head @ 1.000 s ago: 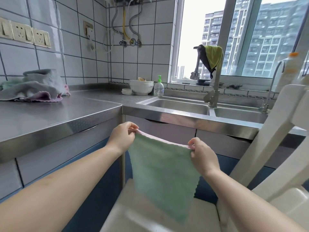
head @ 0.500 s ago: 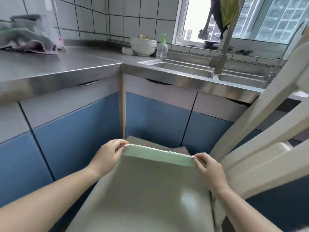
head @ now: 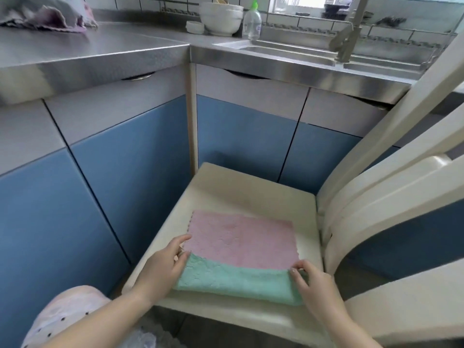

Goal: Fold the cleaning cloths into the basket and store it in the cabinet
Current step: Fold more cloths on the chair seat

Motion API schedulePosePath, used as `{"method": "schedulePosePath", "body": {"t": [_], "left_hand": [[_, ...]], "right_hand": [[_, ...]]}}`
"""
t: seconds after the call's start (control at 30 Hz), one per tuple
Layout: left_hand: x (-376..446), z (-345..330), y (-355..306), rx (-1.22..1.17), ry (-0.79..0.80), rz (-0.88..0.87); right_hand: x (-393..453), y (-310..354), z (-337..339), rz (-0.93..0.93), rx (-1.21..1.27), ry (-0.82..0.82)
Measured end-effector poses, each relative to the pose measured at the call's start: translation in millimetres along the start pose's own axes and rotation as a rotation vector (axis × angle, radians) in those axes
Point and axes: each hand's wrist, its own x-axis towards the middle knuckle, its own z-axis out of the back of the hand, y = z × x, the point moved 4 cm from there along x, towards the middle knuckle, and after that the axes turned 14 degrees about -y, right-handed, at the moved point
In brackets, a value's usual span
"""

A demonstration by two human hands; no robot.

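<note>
My left hand (head: 164, 263) and right hand (head: 310, 280) pinch the fluffy cloth's (head: 241, 249) green fold, its pink side flat on the smooth cream chair seat (head: 238, 192).

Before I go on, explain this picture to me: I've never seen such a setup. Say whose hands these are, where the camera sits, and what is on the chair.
There is no machine here. A person wears a wide-angle camera on the head, looking forward and down at their own bare hands. A cloth, pink on one face and green on the other, lies on the chair seat. The left hand and right hand each pinch a corner of the green edge, folded over the pink. More cloths sit piled on the steel counter, with bowls and a bottle by the sink.
</note>
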Motion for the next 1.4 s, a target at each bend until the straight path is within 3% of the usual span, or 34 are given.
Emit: {"method": "schedulePosePath", "body": {"t": [0.13,0.5,1.1,1.2,1.27,1.4], "left_hand": [[-5.1,-1.2,0.8,-0.012,0.0,-0.009],[38.3,-7.8,-3.2,-0.075,-0.033,0.062],[94.7,-31.5,10.2,0.095,0.022,0.164],[94.6,-31.7,3.9,0.255,-0.066,0.021],[88.0,-36.9,-9.9,0.295,-0.103,-0.149],[59.7,-77.8,-43.6,0.325,0.019,-0.414]], "right_hand": [[-2.6,3.2,0.3,-0.031,0.001,0.013],[54.0,23.4,2.1,-0.025,0.148,-0.167],[118.0,15.8,-43.5,-0.053,0.043,-0.088],[118.6,18.2,-46.1,0.009,-0.033,-0.129],[111.9,28.6,-51.4,0.176,-0.109,-0.144],[78.5,60.5,-80.9,0.555,-0.153,-0.081]]}}
